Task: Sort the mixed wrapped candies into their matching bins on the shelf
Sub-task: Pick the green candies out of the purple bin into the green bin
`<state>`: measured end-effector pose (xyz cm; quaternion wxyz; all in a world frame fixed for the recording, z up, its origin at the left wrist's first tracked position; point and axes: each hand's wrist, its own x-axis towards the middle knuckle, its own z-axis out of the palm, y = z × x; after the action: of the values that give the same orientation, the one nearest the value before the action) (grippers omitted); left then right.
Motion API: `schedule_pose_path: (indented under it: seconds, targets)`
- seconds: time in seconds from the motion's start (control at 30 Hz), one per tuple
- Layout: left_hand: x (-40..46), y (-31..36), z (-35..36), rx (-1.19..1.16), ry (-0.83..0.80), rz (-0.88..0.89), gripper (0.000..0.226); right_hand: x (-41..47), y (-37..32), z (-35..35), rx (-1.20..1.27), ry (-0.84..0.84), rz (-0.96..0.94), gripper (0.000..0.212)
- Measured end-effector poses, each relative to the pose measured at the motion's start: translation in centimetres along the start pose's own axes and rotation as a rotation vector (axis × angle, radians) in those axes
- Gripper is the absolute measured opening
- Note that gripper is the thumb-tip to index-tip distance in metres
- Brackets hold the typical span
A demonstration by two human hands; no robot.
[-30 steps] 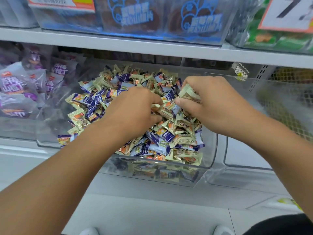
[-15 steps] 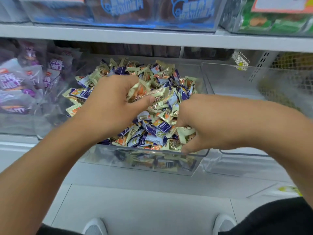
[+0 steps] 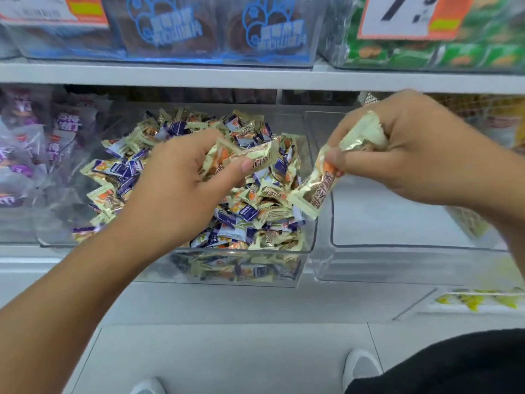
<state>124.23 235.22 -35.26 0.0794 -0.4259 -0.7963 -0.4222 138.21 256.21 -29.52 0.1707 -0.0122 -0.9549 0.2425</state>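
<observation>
Left hand (image 3: 173,194): curled round a small bunch of gold candies (image 3: 244,157), thumb pinning them, held just over the mixed bin (image 3: 308,245) so strays drop back in.
Right hand (image 3: 420,155): gripping more gold wrappers (image 3: 321,189), one dangling from thumb and forefinger, carried out over the empty clear bin (image 3: 397,245) just beside; judged the drop spot for gold ones.
Mixed pile (image 3: 250,220): gold and purple-and-white candies heaped together in the middle bin on the shelf (image 3: 199,76), most of the sorting yet to do.
Neighbours: purple packets (image 3: 25,155) in the bin to the left.
Change: half a second back, both hands dug down into the heap; now both lifted clear with a catch, right one swung off to the right, past the bin wall.
</observation>
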Motion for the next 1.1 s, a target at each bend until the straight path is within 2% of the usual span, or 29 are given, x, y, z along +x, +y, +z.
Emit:
schedule_pose_path:
  seconds: [0.07,0.13,0.23,0.3,0.37,0.47,0.53,0.57,0.63,0.7,0.77,0.83,0.93,1.03,1.1]
  targets:
    - [-0.1,1.7,1.4,-0.034,-0.017,0.077,0.023,-1.5,2.6,-0.6,0.154,0.065,0.194,0.022]
    - [0.4,3.4,3.1,-0.017,-0.049,0.177,0.021,-2.7,6.2,-0.1,0.291,0.076,0.469,0.025]
    - [2.5,6.0,6.3,0.111,-0.174,0.320,0.019,-4.1,10.8,0.1,0.378,0.051,0.831,0.015]
    - [4.2,7.4,8.8,0.203,-0.291,0.382,0.018,-4.9,12.5,-0.6,0.309,0.029,0.924,0.015]
    - [5.4,8.4,11.7,0.310,-0.374,0.373,0.019,-5.2,13.2,-1.3,0.216,0.035,0.941,0.017]
    - [6.4,9.0,15.3,0.355,-0.454,0.304,0.035,-5.1,13.7,-1.6,0.296,0.156,0.904,0.020]
    - [6.8,9.0,15.5,0.260,-0.470,0.318,0.060,-4.9,13.8,-1.4,0.394,0.188,0.875,0.045]
    - [6.9,9.1,14.8,0.220,-0.442,0.354,0.066,-4.8,13.9,-1.3,0.363,0.161,0.868,0.055]
    - [7.1,8.9,12.3,0.178,-0.309,0.439,0.057,-4.6,13.4,-1.3,0.213,0.083,0.821,0.057]
    - [6.8,7.7,9.2,0.133,-0.184,0.428,0.035,-4.1,12.2,-1.2,0.042,0.127,0.675,0.042]
    - [5.8,5.6,6.2,0.086,-0.133,0.322,0.013,-3.4,9.6,-0.7,-0.023,0.243,0.426,0.023]
    - [4.6,2.4,3.7,0.098,-0.113,0.194,0.003,-2.9,5.9,0.4,0.031,0.306,0.155,0.015]
    - [3.0,-1.8,0.9,0.209,-0.155,0.064,0.004,-2.0,0.6,2.8,0.036,0.176,-0.162,0.023]
    - [2.2,-3.1,-0.8,0.252,-0.182,0.091,0.008,0.2,-2.0,5.1,-0.184,0.043,-0.212,0.023]
    - [1.9,-3.1,-1.0,0.291,-0.196,0.131,0.014,2.1,-2.5,6.2,-0.492,-0.080,-0.133,0.014]
